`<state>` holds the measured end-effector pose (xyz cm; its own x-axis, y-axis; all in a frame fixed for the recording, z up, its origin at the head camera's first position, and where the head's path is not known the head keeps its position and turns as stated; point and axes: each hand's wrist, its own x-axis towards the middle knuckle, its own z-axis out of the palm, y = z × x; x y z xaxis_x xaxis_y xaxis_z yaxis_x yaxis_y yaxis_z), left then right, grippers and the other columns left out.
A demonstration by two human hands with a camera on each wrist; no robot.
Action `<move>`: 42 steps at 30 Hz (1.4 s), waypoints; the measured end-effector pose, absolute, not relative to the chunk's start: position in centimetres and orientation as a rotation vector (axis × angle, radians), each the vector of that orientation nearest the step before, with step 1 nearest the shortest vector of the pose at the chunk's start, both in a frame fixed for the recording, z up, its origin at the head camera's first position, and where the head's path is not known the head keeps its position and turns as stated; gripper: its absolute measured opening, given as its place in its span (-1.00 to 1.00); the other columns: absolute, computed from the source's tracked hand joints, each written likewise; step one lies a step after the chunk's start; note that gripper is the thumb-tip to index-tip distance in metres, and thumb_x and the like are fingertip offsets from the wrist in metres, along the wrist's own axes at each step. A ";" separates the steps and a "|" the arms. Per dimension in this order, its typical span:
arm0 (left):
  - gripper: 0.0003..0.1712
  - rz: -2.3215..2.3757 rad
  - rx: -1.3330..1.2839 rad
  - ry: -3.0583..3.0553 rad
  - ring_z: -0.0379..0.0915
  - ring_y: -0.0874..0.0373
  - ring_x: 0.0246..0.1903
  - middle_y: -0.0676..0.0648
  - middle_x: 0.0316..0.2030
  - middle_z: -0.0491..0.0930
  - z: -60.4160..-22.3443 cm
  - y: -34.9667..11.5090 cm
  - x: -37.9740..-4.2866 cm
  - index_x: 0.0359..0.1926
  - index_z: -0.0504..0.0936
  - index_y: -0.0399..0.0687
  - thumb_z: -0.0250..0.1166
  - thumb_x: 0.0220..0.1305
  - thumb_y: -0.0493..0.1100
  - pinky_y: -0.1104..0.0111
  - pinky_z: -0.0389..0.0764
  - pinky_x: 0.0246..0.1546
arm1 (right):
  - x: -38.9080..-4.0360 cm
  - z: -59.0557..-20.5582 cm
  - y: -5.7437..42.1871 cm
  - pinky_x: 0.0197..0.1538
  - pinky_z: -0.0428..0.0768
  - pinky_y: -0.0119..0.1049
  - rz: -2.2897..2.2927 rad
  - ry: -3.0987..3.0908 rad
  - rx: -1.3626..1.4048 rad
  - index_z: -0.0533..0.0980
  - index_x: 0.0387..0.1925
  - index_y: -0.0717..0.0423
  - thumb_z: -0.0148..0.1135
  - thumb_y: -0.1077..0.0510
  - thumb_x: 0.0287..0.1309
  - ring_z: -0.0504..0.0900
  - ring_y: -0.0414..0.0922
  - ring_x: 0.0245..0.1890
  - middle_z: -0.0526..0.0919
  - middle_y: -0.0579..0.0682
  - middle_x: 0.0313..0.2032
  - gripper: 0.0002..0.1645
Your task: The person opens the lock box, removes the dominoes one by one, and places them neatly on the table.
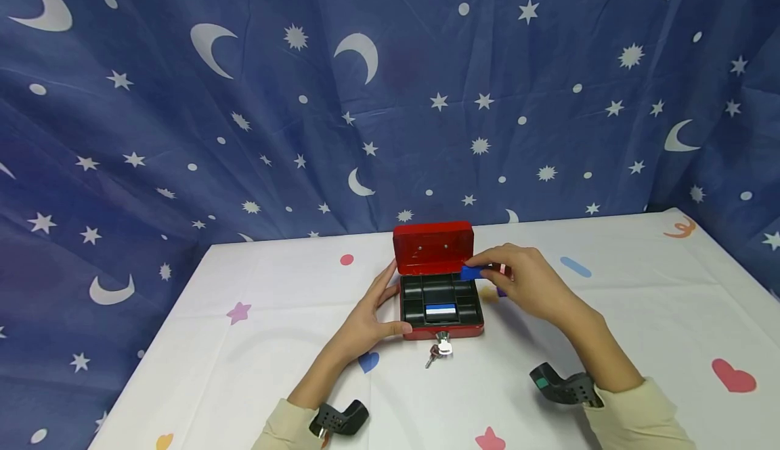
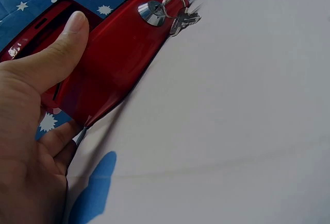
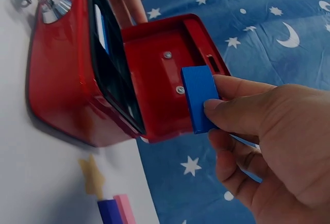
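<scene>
A red cash box (image 1: 445,332) stands on the table with its lid (image 1: 433,247) raised and a black divided tray (image 1: 437,289) inside. My left hand (image 1: 364,320) holds the box's left side, its thumb at the front corner and its fingers along the side toward the lid. Between thumb and fingers, my right hand (image 1: 527,281) pinches a blue block (image 3: 198,98) above the tray's back right corner. A blue-and-white piece (image 1: 441,309) lies in the front middle compartment. Keys (image 2: 184,20) hang from the front lock (image 2: 151,13).
Right of the box, partly hidden by my right hand in the head view, a dark purple block (image 3: 110,211) and a pink block (image 3: 125,208) lie on the table. The white tablecloth (image 1: 286,281) bears printed shapes. A blue curtain (image 1: 390,125) hangs behind the table.
</scene>
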<state>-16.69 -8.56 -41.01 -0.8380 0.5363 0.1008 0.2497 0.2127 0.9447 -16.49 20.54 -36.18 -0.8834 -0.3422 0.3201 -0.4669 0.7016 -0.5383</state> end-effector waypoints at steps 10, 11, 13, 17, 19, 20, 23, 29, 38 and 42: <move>0.18 1.677 0.752 2.237 0.12 -0.05 0.34 -0.04 0.47 -0.13 -40.9 -8.5 -16.7 0.52 -0.12 0.11 0.45 0.04 -0.30 -0.04 -0.03 0.35 | -16.7 -35.6 22.2 -0.36 0.53 -0.28 0.920 -2.761 0.608 0.68 -0.10 -0.01 0.34 0.38 0.06 0.49 -0.16 -0.39 0.69 -0.10 -0.24 -0.63; 0.18 1.674 0.753 2.238 0.11 -0.06 0.34 -0.05 0.47 -0.14 -40.9 -8.5 -16.6 0.52 -0.13 0.10 0.45 0.04 -0.29 -0.04 -0.03 0.35 | -16.7 -35.6 22.4 -0.35 0.53 -0.27 0.915 -2.764 0.606 0.68 -0.09 -0.01 0.34 0.38 0.06 0.50 -0.15 -0.38 0.69 -0.09 -0.23 -0.63; 0.18 1.670 0.753 2.240 0.11 -0.06 0.34 -0.05 0.47 -0.14 -40.8 -8.5 -16.6 0.52 -0.13 0.10 0.45 0.04 -0.29 -0.05 -0.04 0.35 | -16.8 -35.5 22.9 -0.32 0.54 -0.25 0.902 -2.769 0.594 0.68 -0.09 0.00 0.34 0.38 0.06 0.51 -0.14 -0.35 0.69 -0.07 -0.21 -0.63; 0.19 1.664 0.754 2.241 0.11 -0.05 0.34 -0.05 0.48 -0.14 -40.8 -8.5 -16.7 0.52 -0.13 0.10 0.45 0.03 -0.29 -0.04 -0.04 0.35 | -16.9 -35.5 23.6 -0.29 0.54 -0.23 0.887 -2.777 0.568 0.67 -0.09 0.01 0.34 0.36 0.07 0.52 -0.13 -0.32 0.69 -0.05 -0.20 -0.64; 0.19 1.665 0.753 2.242 0.11 -0.05 0.34 -0.05 0.48 -0.14 -40.9 -8.5 -16.7 0.52 -0.13 0.11 0.45 0.03 -0.29 -0.03 -0.04 0.35 | -16.9 -35.5 23.9 -0.28 0.54 -0.23 0.894 -2.781 0.557 0.67 -0.09 0.01 0.33 0.37 0.08 0.52 -0.13 -0.32 0.69 -0.05 -0.20 -0.65; 0.19 1.665 0.751 2.242 0.11 -0.05 0.34 -0.04 0.48 -0.14 -40.9 -8.6 -16.7 0.52 -0.13 0.11 0.46 0.03 -0.29 -0.03 -0.04 0.35 | -16.9 -35.5 24.1 -0.29 0.54 -0.23 0.898 -2.786 0.548 0.67 -0.09 0.01 0.33 0.36 0.08 0.52 -0.13 -0.33 0.69 -0.05 -0.21 -0.65; 0.19 1.665 0.743 2.246 0.11 -0.04 0.34 -0.04 0.47 -0.14 -41.0 -8.6 -16.8 0.52 -0.13 0.12 0.46 0.03 -0.28 -0.03 -0.04 0.35 | -16.9 -35.4 24.6 -0.28 0.54 -0.23 0.899 -2.804 0.520 0.67 -0.09 0.02 0.32 0.36 0.09 0.52 -0.12 -0.32 0.69 -0.04 -0.21 -0.66; 0.19 1.655 0.718 2.252 0.11 -0.02 0.35 -0.02 0.47 -0.13 -41.1 -8.6 -16.8 0.52 -0.12 0.15 0.46 0.03 -0.27 -0.03 -0.03 0.35 | -16.9 -35.3 26.1 -0.21 0.54 -0.17 0.899 -2.850 0.449 0.66 -0.06 0.03 0.30 0.34 0.13 0.53 -0.08 -0.26 0.69 -0.01 -0.17 -0.67; 0.19 1.661 0.730 2.251 0.12 -0.05 0.34 -0.05 0.47 -0.13 -40.9 -8.5 -16.7 0.52 -0.12 0.12 0.45 0.03 -0.29 -0.05 -0.05 0.35 | -17.0 -35.7 27.8 -0.17 0.53 -0.13 0.913 -2.906 0.418 0.66 -0.06 0.08 0.32 0.30 0.13 0.55 -0.06 -0.22 0.68 0.04 -0.14 -0.69; 0.19 1.659 0.729 2.251 0.13 -0.02 0.34 -0.03 0.47 -0.13 -41.1 -8.5 -16.8 0.52 -0.12 0.14 0.46 0.03 -0.29 -0.02 -0.04 0.35 | -17.1 -36.0 28.4 -0.17 0.52 -0.13 0.914 -2.924 0.400 0.66 -0.06 0.07 0.30 0.32 0.12 0.54 -0.05 -0.22 0.68 0.04 -0.15 -0.68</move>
